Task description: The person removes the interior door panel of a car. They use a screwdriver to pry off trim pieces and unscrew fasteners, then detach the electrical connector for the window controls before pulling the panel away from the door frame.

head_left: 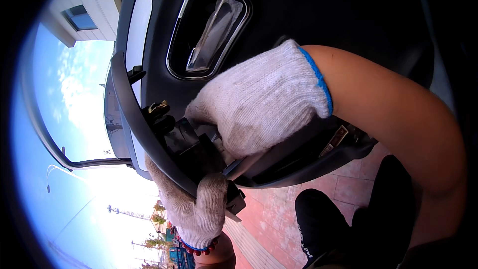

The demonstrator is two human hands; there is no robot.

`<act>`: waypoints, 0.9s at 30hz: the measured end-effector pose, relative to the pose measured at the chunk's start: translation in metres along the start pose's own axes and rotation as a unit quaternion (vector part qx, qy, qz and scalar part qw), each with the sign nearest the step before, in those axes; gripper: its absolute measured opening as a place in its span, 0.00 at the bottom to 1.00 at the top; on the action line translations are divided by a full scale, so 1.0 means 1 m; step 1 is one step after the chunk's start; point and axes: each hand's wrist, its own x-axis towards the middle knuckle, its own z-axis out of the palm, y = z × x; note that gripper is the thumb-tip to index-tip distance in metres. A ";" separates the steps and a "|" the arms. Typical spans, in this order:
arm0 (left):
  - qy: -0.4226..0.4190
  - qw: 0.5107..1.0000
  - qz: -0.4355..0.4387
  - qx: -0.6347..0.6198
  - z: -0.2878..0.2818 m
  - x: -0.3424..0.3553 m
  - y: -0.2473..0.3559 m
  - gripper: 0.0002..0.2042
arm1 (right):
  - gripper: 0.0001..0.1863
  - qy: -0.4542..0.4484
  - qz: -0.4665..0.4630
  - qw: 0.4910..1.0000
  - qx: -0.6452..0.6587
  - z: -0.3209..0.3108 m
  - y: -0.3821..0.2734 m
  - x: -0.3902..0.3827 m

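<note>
My left hand (199, 204), in a soiled white knitted glove, wraps round the lower end of a curved dark grey trim piece (130, 104). Its thumb lies against black plastic near the end. My right hand (254, 99), gloved alike with a blue cuff edge, reaches in from the right. Its fingers curl down beside a black plastic part (186, 142) on the inner side of the trim; the fingertips are mostly hidden, and what they pinch cannot be made out. Black clips (158, 114), one with a gold-coloured metal bit, stick out along the trim's inner side.
Behind my hands spreads a dark door panel (318, 10) with a chrome-rimmed recess (209, 25) holding a clear plastic-wrapped item. A lower pocket (323, 154) juts out. Reddish paving (348, 184) and my dark-clad legs (323, 219) show below. Outside are a building, sky and vehicles.
</note>
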 end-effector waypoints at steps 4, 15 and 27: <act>0.070 0.997 -0.026 -0.036 -0.026 -0.021 -0.036 0.44 | 0.20 0.011 -0.100 0.994 0.044 0.068 0.035 0.065; 0.157 0.987 0.006 0.034 -0.082 -0.011 -0.082 0.25 | 0.12 -0.007 0.120 0.973 -0.196 0.059 0.005 0.025; 0.032 0.985 -0.067 -0.156 -0.034 -0.011 -0.082 0.26 | 0.19 0.004 0.211 0.977 -0.021 0.030 -0.013 0.026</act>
